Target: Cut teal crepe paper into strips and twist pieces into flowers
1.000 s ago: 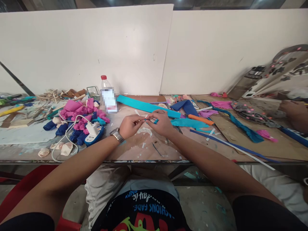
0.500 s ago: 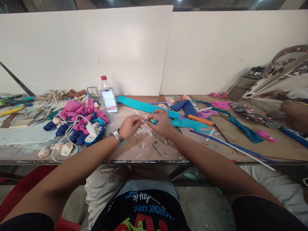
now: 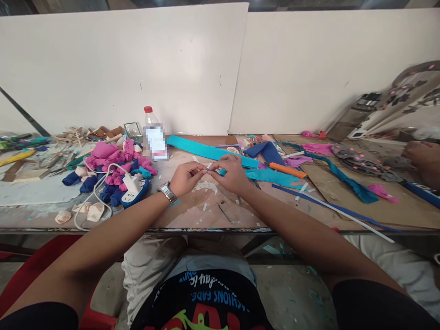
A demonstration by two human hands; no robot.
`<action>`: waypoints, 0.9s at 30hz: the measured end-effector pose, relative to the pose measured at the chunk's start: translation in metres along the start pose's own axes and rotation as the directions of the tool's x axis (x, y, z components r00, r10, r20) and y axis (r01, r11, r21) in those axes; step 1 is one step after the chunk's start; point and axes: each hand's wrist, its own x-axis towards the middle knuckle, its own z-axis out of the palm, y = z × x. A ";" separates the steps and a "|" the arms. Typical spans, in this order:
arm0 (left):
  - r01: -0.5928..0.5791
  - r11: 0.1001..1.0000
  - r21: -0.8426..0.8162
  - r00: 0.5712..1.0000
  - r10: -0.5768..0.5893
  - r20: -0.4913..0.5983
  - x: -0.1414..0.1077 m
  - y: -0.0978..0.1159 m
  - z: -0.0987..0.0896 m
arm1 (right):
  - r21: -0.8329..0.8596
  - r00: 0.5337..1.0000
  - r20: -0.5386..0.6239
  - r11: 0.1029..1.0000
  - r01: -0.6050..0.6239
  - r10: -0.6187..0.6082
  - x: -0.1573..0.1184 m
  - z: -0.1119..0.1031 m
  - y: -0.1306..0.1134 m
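Note:
My left hand [image 3: 187, 178] and my right hand [image 3: 228, 174] meet over the middle of the table, fingertips nearly touching. Between them they pinch a small teal strip [image 3: 222, 172], whose end shows under my right fingers. A long turquoise band [image 3: 206, 150] lies just behind the hands. To the right are a torn turquoise piece [image 3: 271, 177], an orange-handled tool [image 3: 287, 170] and a folded dark blue strip [image 3: 264, 151].
At the left, pink and blue crumpled pieces [image 3: 106, 158] lie beside a power strip [image 3: 134, 195] with a white cable. A phone [image 3: 156, 143] leans on a bottle [image 3: 149, 117]. Another person's hand [image 3: 421, 158] is at the far right, near cardboard [image 3: 330, 201].
My fingertips have shifted slightly around the teal strip, and the left ones now sit closer to the right ones. The view has tilted a little.

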 end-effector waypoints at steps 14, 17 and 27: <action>-0.057 0.998 0.016 0.998 0.058 -0.037 0.001 0.001 -0.001 | -0.015 1.000 -0.015 1.000 0.015 -0.015 0.000 -0.004 -0.006; -0.102 0.994 0.024 0.993 0.103 -0.050 0.001 0.003 -0.001 | 0.016 1.000 -0.015 1.000 0.000 0.000 0.000 -0.003 -0.006; -0.155 0.986 0.055 0.988 0.155 0.000 0.001 0.000 -0.005 | 0.039 1.000 -0.026 0.999 -0.016 0.017 0.000 -0.002 -0.003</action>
